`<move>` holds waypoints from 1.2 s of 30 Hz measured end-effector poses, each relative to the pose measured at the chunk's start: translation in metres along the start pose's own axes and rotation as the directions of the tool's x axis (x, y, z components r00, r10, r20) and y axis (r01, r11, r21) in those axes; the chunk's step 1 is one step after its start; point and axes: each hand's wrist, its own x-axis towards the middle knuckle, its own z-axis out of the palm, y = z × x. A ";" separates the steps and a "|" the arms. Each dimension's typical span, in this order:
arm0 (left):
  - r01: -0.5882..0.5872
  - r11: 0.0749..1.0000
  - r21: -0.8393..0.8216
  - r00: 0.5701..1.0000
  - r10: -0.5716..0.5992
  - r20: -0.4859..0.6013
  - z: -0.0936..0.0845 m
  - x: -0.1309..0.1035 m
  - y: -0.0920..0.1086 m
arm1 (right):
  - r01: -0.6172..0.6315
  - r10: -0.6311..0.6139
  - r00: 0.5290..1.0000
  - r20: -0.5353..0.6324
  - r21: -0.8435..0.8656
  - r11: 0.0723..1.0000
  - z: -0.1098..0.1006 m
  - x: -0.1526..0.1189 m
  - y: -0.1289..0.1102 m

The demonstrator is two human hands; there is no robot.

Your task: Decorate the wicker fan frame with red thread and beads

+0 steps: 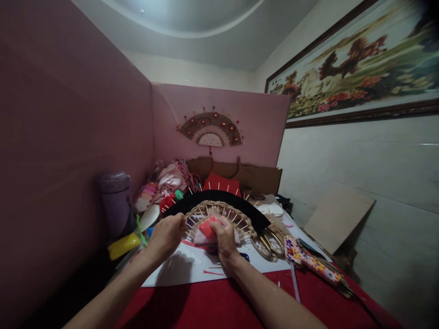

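Note:
My right hand [224, 240] is closed on a clear plastic packet with orange-red stuff [207, 228] inside, held over the middle of a fan-shaped frame. My left hand [171, 232] makes a fist at the frame's left side, and whatever it grips is hidden. Behind both hands spreads the frame: woven wicker [245, 224] with pale thin sticks fanning outward, and a black band [219, 197] curving along its outer part. The sticks' tips poke out past the band. The frame's lower middle is partly covered by my right hand and the packet.
Gold-handled scissors [269, 244] and a flower-patterned glue gun [312, 260] lie to the right. At left are a purple bottle [117, 205], a yellow packet [123, 246] and piled pink fabric [171, 178]. White paper [164, 276] covers part of a red cloth [192, 306]. A finished fan [212, 129] hangs behind.

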 end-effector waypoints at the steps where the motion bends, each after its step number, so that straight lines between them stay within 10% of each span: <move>1: 0.009 0.999 -0.037 1.000 -0.010 -0.010 0.002 0.005 0.004 | 0.003 -0.003 1.000 -0.006 0.004 1.000 0.000 0.000 0.001; 13: 0.009 0.946 -0.324 0.997 -0.034 -0.071 0.029 0.047 0.034 | 0.007 -0.008 1.000 -0.012 -0.026 1.000 0.000 0.000 0.000; 21: 0.000 0.912 -0.409 0.990 -0.058 -0.129 0.033 0.063 0.020 | 0.031 -0.032 0.999 -0.025 -0.065 0.997 0.001 0.000 -0.003; 36: -0.190 0.833 -0.519 0.931 -0.015 -0.365 0.062 0.040 0.001 | 0.098 -0.090 0.995 0.051 -0.192 0.976 0.004 -0.006 -0.008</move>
